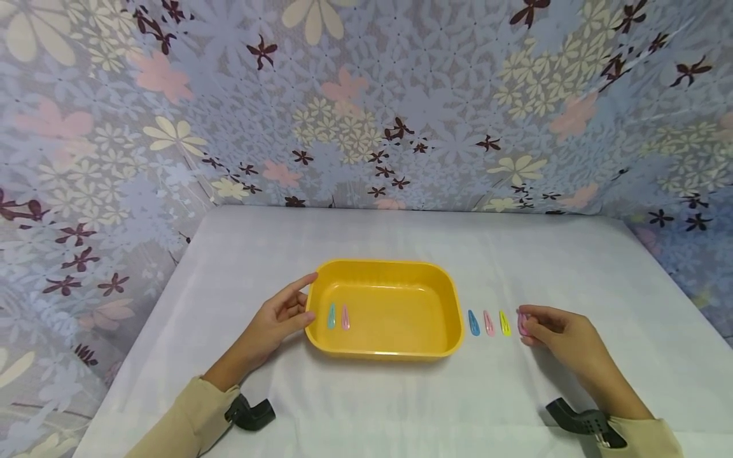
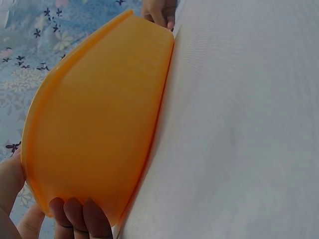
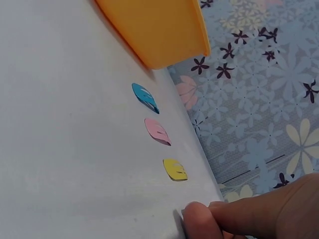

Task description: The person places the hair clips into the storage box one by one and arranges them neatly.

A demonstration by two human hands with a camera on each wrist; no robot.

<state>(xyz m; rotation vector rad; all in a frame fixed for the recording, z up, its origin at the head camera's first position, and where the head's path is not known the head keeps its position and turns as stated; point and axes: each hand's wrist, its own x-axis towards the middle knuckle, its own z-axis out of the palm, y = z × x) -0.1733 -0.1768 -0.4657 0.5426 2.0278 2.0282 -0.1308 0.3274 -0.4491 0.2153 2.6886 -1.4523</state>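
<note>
The purple clip (image 1: 522,322) is pinched in your right hand (image 1: 565,334), near the yellow clip (image 1: 504,323). Leftward in the head view lie a pink clip (image 1: 488,322), a blue clip (image 1: 473,323), then the tray (image 1: 395,321), whose left end your left hand (image 1: 272,327) grips. A teal clip (image 1: 331,316) and second pink clip (image 1: 345,317) lie inside.

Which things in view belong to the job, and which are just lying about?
Likely the job:
yellow tray, held by the left hand
teal clip and inner pink clip, in the tray
blue clip, outer pink clip, yellow clip, beside it
purple clip, pinched by the right hand

Just there:
white cloth
floral fabric
black wrist mounts
</note>
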